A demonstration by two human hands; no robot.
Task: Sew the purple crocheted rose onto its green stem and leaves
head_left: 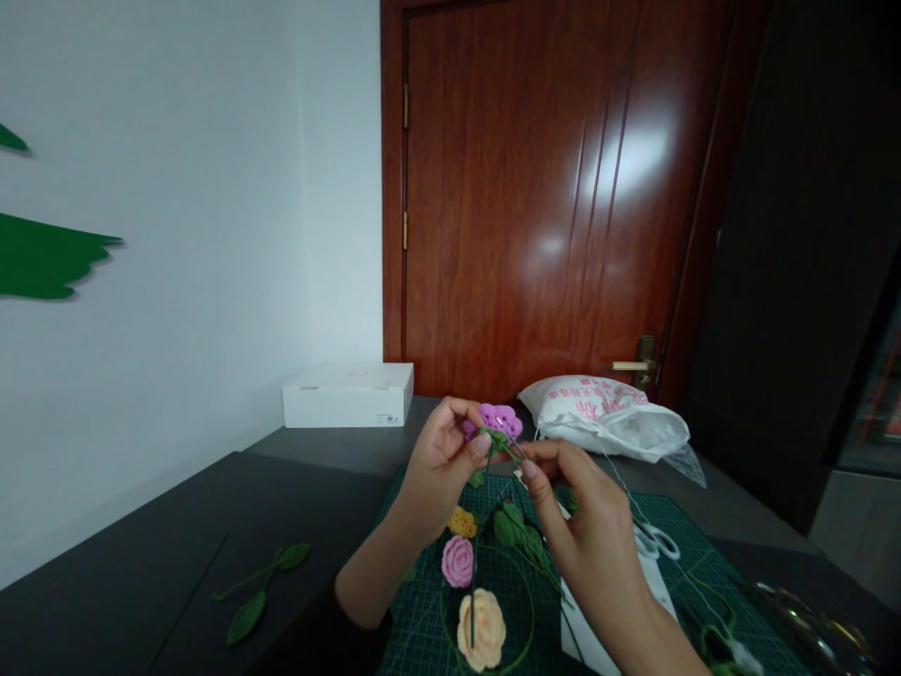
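Over a green cutting mat (710,554) on a dark table (127,554), the left hand (440,465) grips a crocheted purple flower (498,421) by its green stem, high above the mat. The right hand (581,502) pinches a thin needle (516,444) right beside it! Crocheted roses (459,561) lie below, scissors (656,541) sit rightward, and a white plastic bag (598,406) shows red writing, unreadable from here.

Dim light, glare on door (619,160)

Roses (482,631) on cutting mat (676,521), scissors (656,541) at its right. Leaves (262,591) on table (141,573), left of mat. Box (348,395) left of bag (598,416), both behind mat, before door (549,188).
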